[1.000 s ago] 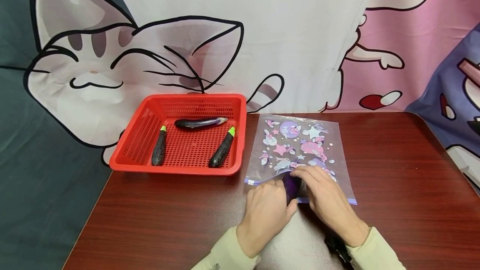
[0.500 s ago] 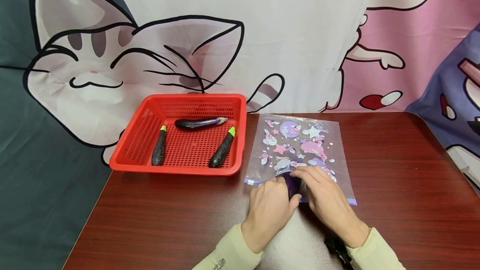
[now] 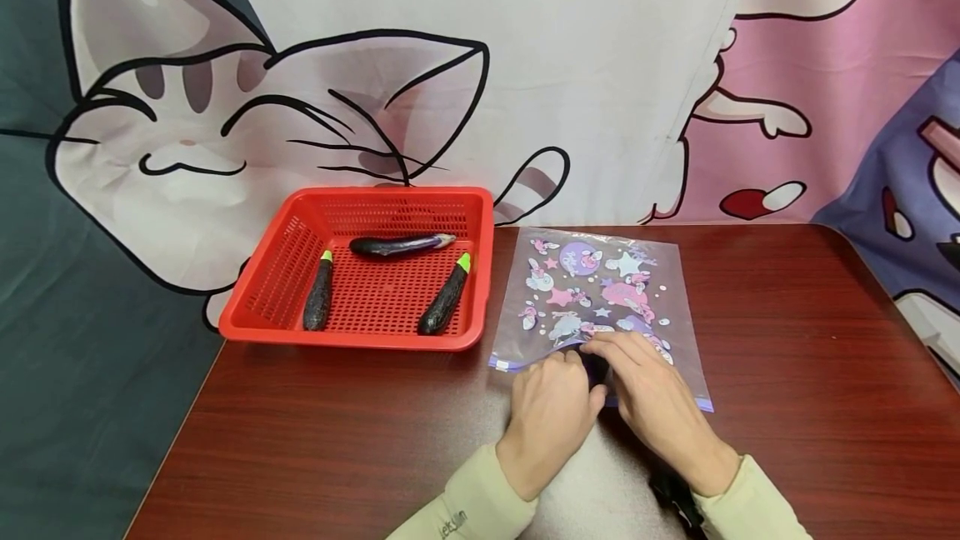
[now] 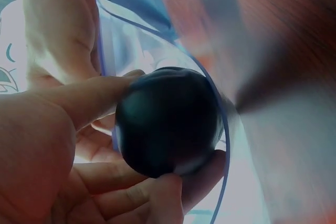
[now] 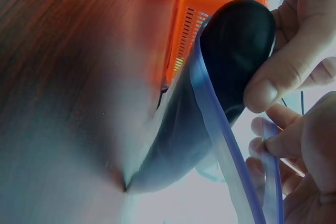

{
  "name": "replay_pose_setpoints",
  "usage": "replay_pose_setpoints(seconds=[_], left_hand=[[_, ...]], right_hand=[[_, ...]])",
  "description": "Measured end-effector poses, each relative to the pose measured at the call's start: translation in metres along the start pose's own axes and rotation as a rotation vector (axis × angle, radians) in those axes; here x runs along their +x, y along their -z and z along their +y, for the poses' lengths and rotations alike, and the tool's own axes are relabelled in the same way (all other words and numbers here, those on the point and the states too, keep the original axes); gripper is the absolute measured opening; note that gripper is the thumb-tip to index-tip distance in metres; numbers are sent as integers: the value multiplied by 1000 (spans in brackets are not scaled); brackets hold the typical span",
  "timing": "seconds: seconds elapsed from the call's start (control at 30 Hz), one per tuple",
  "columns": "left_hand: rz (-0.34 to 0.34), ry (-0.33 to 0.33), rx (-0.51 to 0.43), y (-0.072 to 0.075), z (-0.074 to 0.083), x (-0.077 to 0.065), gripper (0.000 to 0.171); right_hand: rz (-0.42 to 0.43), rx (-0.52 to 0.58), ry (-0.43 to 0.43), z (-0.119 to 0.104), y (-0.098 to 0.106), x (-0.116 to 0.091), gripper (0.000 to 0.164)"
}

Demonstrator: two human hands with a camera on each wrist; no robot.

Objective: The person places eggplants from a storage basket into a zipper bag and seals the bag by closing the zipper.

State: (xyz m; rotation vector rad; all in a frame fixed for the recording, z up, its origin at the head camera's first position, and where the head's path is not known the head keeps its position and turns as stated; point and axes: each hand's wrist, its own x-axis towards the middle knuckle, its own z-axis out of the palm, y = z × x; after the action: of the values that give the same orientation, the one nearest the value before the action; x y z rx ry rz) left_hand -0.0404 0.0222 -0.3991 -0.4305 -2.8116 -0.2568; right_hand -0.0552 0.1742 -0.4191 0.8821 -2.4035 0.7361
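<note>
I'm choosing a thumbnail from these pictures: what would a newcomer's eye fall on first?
Probably the bright red basket at the far left of the table, with three dark vegetables lying in it, and the large smiling cat on the cloth behind. Next, nearer and to the right, the left hand grips a dark eggplant partly inside the clear printed bag, whose purple-edged opening the right hand holds.

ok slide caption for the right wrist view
Left hand holding an eggplant partway inside a zip bag, right hand pinching the bag's purple rim, basket behind.
</note>
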Motion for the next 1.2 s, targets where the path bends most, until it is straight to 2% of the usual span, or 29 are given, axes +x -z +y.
replay_pose_setpoints(seconds=[0.47,0.7,0.9,1.1,1.2], left_hand=[[-1,-12,-4,-13,6,3,38],[26,-58,41,-19,8,4,41],[42,-99,69,-23,10,4,39],[13,-139,55,-22,9,2,48],[17,-168,63,-20,9,0,41]], right_hand=[[-21,53,-20,0,3,0,44],[6,66,-1,0,2,1,39],[48,73,18,-2,3,3,42],[66,75,17,-3,3,3,44],[68,76,13,-4,3,3,43]])
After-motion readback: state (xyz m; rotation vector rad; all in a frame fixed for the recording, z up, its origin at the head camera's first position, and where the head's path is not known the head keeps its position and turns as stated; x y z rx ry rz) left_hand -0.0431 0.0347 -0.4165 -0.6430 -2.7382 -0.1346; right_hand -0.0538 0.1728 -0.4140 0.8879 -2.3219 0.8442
